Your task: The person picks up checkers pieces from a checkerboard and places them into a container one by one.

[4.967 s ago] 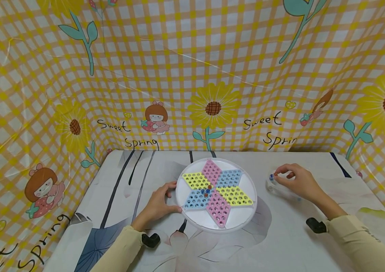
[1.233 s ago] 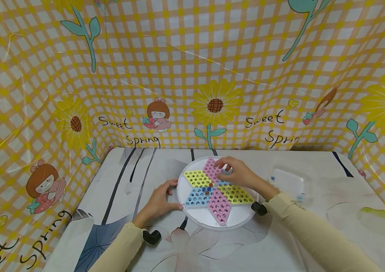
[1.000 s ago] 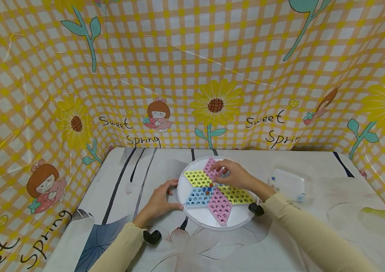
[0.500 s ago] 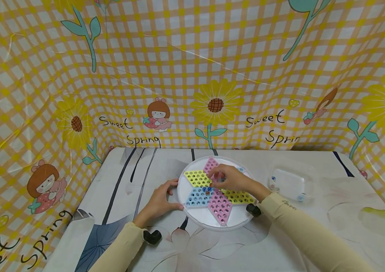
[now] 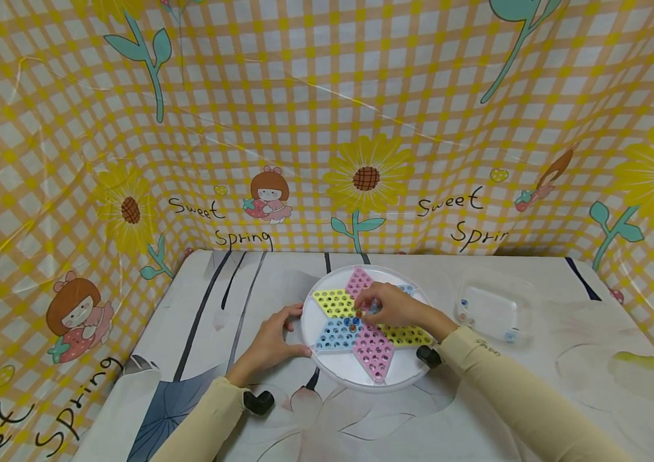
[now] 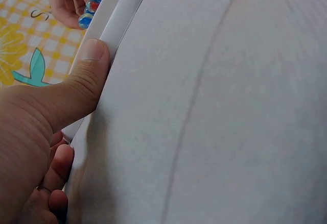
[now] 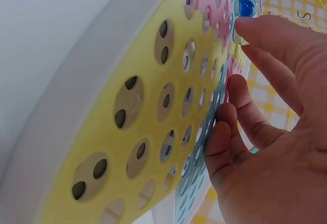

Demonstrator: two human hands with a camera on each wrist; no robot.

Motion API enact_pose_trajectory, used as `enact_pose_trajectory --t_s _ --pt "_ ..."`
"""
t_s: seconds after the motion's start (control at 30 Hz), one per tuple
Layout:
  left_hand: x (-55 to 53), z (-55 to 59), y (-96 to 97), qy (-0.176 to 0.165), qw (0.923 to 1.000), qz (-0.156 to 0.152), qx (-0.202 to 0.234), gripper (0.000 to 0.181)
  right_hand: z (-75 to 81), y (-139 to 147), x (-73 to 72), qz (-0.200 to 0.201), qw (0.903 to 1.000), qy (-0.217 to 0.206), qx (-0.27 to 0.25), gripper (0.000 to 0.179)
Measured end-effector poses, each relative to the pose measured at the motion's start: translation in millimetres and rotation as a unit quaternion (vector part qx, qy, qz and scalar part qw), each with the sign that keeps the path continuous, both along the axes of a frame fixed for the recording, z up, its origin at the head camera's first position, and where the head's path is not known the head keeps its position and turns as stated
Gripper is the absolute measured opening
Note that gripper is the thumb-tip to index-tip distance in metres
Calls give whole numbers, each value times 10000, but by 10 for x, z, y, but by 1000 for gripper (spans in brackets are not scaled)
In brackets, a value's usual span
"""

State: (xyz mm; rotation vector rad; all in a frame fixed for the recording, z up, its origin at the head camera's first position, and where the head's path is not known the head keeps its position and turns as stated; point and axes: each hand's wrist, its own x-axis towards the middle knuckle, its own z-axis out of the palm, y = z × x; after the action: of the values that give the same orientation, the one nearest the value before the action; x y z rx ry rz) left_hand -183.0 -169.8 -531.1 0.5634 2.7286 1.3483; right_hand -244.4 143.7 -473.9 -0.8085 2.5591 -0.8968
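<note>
A round white Chinese checkers board (image 5: pixel 332 372) with a pink, yellow and blue star lies on the table. Several blue and orange marbles (image 5: pixel 352 323) sit clustered near its centre. My left hand (image 5: pixel 271 340) grips the board's left rim, the thumb (image 6: pixel 92 66) along the edge and the other fingers curled at the side. Over the star's centre, my right hand (image 5: pixel 393 305) pinches a small glassy marble (image 7: pixel 239 39) between thumb and index finger, mostly hidden by the fingertips. Beside those fingertips in the right wrist view is a blue marble (image 7: pixel 247 4).
A clear plastic container (image 5: pixel 525 308) stands right of the board, with a blue marble (image 5: pixel 464 303) and a few pale ones inside. A checked cloth (image 5: pixel 315 96) with sunflowers hangs behind and around the table (image 5: pixel 477 410).
My right hand has gone from the container, where its fingers were at a marble, to the board, then across the pink point down to the star's centre. My left hand keeps its grip.
</note>
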Motion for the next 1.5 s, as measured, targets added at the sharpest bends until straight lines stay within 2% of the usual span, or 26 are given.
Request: enact_pose_trajectory --t_s 0.5,1.1,1.5 --pt "2 1 8 41 10000 5 -40 82 -37 -29 7 -115 9999 99 -17 14" --pt "21 21 14 -28 10000 57 -61 83 -54 -39 12 -19 9997 219 -108 11" --pt "15 4 12 8 10000 41 -85 83 22 -35 26 -192 9986 420 -261 8"
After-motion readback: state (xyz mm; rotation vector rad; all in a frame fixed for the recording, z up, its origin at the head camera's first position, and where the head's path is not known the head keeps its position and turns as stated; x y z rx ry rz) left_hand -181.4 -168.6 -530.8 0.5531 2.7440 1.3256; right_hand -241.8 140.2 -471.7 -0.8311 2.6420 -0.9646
